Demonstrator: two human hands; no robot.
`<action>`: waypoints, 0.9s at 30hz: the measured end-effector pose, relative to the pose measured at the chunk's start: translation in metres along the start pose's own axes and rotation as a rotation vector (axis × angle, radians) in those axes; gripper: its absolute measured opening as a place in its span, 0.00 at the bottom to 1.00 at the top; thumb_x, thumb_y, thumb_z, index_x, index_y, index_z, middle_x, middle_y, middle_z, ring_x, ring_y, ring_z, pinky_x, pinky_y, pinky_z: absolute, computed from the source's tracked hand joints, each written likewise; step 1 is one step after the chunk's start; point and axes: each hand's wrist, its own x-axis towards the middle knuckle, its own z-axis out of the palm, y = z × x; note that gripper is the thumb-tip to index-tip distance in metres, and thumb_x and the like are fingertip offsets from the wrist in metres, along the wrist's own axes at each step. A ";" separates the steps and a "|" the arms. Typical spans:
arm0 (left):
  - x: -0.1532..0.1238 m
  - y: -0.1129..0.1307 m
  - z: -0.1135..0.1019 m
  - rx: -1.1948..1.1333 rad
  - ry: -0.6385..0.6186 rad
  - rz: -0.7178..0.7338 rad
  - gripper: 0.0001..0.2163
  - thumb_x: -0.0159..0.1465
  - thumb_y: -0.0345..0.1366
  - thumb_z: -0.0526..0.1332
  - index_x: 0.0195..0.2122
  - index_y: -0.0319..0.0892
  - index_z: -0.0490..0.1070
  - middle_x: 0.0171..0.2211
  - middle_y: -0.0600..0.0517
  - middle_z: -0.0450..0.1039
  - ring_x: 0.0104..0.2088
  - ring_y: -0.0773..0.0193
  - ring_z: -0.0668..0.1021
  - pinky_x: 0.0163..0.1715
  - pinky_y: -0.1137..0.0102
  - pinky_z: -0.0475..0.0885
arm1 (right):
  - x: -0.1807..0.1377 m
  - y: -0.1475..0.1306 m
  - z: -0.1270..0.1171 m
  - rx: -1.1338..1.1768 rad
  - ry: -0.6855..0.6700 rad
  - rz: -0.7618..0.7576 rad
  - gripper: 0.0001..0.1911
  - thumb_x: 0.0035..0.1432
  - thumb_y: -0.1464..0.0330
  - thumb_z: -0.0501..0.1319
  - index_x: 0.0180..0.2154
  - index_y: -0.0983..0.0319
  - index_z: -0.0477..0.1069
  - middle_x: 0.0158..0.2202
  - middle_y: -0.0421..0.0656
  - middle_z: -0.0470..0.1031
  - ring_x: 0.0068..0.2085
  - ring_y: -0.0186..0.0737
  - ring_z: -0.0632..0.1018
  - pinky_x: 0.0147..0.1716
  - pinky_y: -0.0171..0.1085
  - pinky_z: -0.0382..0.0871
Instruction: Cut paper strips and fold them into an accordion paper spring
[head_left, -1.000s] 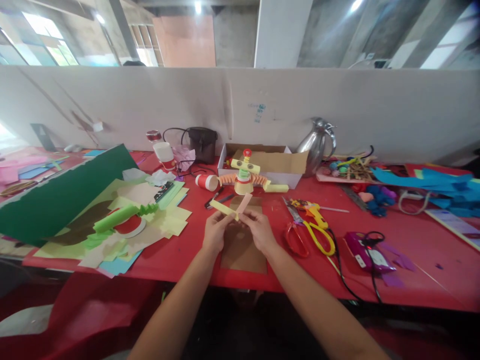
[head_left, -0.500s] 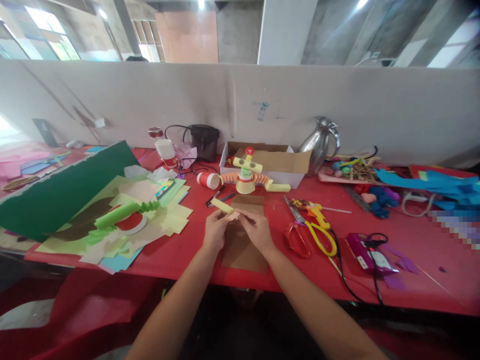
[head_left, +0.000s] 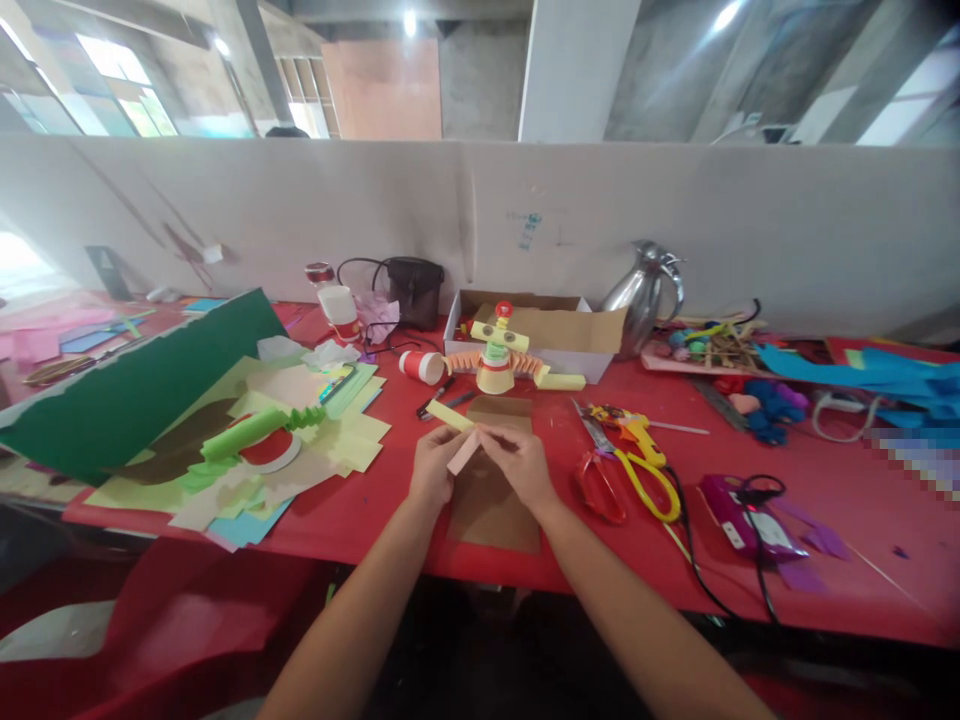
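Over a brown cardboard sheet [head_left: 495, 505], my two hands meet at crossed paper strips. My left hand [head_left: 433, 468] is closed on a pale yellow paper strip [head_left: 448, 415] that sticks out toward the upper left. A pinkish paper strip [head_left: 463, 454] slants down between the hands, its upper end pinched by my right hand [head_left: 517, 460]. Whether the strips are joined is hidden by the fingers. Just beyond stands a paper-cup figure [head_left: 496, 368] with a yellow tube across its top, pleated orange arms and a red ball above.
Scissors [head_left: 600, 465] and a yellow glue gun [head_left: 640, 438] lie right of the cardboard, near a purple box [head_left: 742, 515] with cables. Coloured paper [head_left: 337, 440] covers the left. A metal jug [head_left: 641, 300] and open box [head_left: 585, 365] stand behind.
The pinkish strip now shows longer, angled down to the left between my hands. Both hands stay together in nearly the same place. The view has shifted slightly.
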 end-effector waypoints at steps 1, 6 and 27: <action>-0.001 0.002 0.000 -0.006 0.005 -0.022 0.13 0.41 0.37 0.75 0.22 0.37 0.73 0.19 0.52 0.74 0.19 0.69 0.74 0.22 0.74 0.67 | 0.000 0.000 0.000 -0.002 -0.002 -0.001 0.11 0.55 0.64 0.64 0.40 0.57 0.80 0.40 0.44 0.80 0.42 0.45 0.79 0.45 0.41 0.72; -0.005 0.007 0.003 0.003 -0.034 -0.075 0.13 0.44 0.38 0.75 0.25 0.36 0.75 0.22 0.50 0.76 0.22 0.67 0.76 0.24 0.74 0.69 | 0.001 0.003 -0.001 -0.008 0.023 0.047 0.12 0.54 0.63 0.65 0.40 0.58 0.80 0.40 0.44 0.81 0.41 0.45 0.80 0.43 0.42 0.72; -0.003 -0.002 0.003 0.177 -0.143 0.144 0.17 0.48 0.40 0.73 0.35 0.38 0.72 0.24 0.53 0.75 0.21 0.70 0.73 0.20 0.76 0.65 | 0.005 0.006 0.000 0.265 0.114 0.318 0.13 0.46 0.58 0.69 0.33 0.60 0.81 0.28 0.41 0.79 0.28 0.36 0.72 0.26 0.34 0.61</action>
